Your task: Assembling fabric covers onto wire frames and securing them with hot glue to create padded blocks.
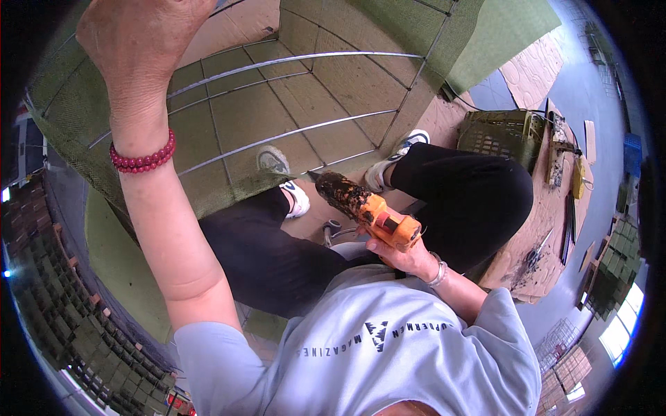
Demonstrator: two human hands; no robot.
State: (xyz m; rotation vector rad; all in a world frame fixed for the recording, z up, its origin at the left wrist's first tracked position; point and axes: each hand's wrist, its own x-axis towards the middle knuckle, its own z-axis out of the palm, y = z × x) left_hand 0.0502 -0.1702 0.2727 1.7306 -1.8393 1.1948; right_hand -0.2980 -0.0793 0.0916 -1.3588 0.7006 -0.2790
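Observation:
My right hand (406,256) is closed around the handle of an orange glue gun (395,227), its barrel crusted with dark residue. The gun's tip points up and left, near the lower edge of a wire frame (284,132) partly covered in green mesh (374,83). Raised across the frame's left side, my left hand (146,41) reaches the top of the view. Its fingers are hidden beyond the edge, so what they touch cannot be seen. The frame stands in front of my legs, with its metal rods running crosswise.
To the right are a green plastic basket (496,132) and a cardboard sheet (527,229) with scissors (534,256), dark strips (569,220) and a yellow object (578,177). Stacks of green pieces (104,347) line the left. My shoes (298,199) rest close to the frame.

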